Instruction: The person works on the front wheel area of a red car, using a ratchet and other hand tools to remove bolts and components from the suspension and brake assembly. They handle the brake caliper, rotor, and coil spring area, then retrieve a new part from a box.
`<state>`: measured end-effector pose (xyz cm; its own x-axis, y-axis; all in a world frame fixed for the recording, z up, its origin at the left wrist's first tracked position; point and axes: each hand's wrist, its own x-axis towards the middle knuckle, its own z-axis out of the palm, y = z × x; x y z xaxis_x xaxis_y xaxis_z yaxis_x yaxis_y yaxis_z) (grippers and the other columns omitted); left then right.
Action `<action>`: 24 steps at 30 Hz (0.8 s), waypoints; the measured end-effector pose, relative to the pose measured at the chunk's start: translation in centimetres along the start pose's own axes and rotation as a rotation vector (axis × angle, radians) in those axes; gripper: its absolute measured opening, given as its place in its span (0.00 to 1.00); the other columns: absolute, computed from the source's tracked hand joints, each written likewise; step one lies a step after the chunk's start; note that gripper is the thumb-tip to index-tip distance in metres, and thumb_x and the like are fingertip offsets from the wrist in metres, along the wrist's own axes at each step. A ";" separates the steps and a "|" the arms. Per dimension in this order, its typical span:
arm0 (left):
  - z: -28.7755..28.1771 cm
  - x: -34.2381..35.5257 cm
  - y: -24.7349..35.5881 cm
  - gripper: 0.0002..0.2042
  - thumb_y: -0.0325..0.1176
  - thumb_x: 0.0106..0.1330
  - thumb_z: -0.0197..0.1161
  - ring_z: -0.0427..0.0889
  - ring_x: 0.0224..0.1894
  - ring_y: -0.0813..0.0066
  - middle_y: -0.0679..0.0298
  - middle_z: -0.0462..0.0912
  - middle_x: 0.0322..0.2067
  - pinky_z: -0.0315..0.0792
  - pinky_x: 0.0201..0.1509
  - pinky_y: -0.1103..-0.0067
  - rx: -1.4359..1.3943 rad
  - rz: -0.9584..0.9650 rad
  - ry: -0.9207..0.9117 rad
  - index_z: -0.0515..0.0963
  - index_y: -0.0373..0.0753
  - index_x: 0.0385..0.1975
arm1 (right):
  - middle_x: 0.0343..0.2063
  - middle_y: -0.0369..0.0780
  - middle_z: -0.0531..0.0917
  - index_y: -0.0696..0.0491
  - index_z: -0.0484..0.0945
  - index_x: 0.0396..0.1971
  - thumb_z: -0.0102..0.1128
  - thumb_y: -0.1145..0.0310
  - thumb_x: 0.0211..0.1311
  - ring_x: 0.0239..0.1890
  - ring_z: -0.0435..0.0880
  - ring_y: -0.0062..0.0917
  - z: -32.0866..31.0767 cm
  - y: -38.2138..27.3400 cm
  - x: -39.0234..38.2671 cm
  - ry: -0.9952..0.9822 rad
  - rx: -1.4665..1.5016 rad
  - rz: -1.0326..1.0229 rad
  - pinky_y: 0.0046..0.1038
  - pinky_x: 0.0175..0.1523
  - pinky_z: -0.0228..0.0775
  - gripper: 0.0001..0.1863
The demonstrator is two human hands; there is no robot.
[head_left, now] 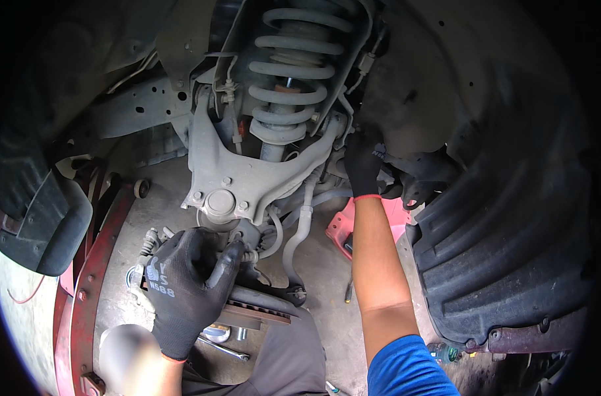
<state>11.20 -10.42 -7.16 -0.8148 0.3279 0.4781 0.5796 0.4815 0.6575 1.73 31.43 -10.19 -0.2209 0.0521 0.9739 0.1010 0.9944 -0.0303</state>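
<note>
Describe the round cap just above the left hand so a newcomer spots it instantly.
Start at the big coil spring, top centre. Below it, follow the grey forked arm down to its lower end, just above the gloved left hand. There sits the round cap: a broad, smooth disc, much wider than the three bolt heads around it.

Grey, marked floor (165, 198), brightly lit at far left.
</note>
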 end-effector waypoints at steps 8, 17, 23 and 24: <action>0.7 0.1 0.4 0.13 0.36 0.60 0.75 0.75 0.20 0.63 0.59 0.76 0.18 0.67 0.26 0.70 -0.006 0.023 0.097 0.79 0.35 0.25 | 0.44 0.48 0.87 0.59 0.85 0.43 0.61 0.60 0.70 0.43 0.86 0.39 -1.2 2.3 -0.8 -0.266 0.449 0.599 0.38 0.48 0.75 0.16; 1.0 -0.2 0.2 0.12 0.37 0.62 0.72 0.78 0.22 0.60 0.56 0.78 0.21 0.70 0.30 0.70 -0.118 -0.040 0.081 0.80 0.34 0.29 | 0.31 0.42 0.84 0.57 0.81 0.41 0.66 0.57 0.68 0.30 0.83 0.30 -0.1 4.3 -1.9 -0.311 0.291 0.734 0.37 0.36 0.76 0.17; 0.0 -0.5 0.2 0.09 0.35 0.63 0.70 0.79 0.27 0.62 0.56 0.80 0.22 0.71 0.34 0.69 -0.075 -0.030 0.055 0.82 0.35 0.33 | 0.43 0.41 0.84 0.56 0.79 0.54 0.62 0.64 0.72 0.35 0.85 0.27 -10.6 -5.1 -3.6 -0.236 1.218 0.777 0.34 0.42 0.80 0.16; 0.2 -0.6 0.1 0.10 0.37 0.63 0.70 0.80 0.27 0.59 0.55 0.82 0.24 0.71 0.35 0.68 -0.140 -0.008 0.073 0.82 0.37 0.33 | 0.47 0.42 0.84 0.55 0.79 0.56 0.61 0.63 0.74 0.37 0.86 0.30 -13.4 -7.2 -4.6 -0.127 1.332 0.883 0.36 0.43 0.81 0.17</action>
<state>11.79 -10.42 -7.45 -0.8191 0.2623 0.5101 0.5736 0.3638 0.7339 15.00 22.76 -11.44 -0.6370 0.5659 0.5235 -0.6273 0.0141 -0.7786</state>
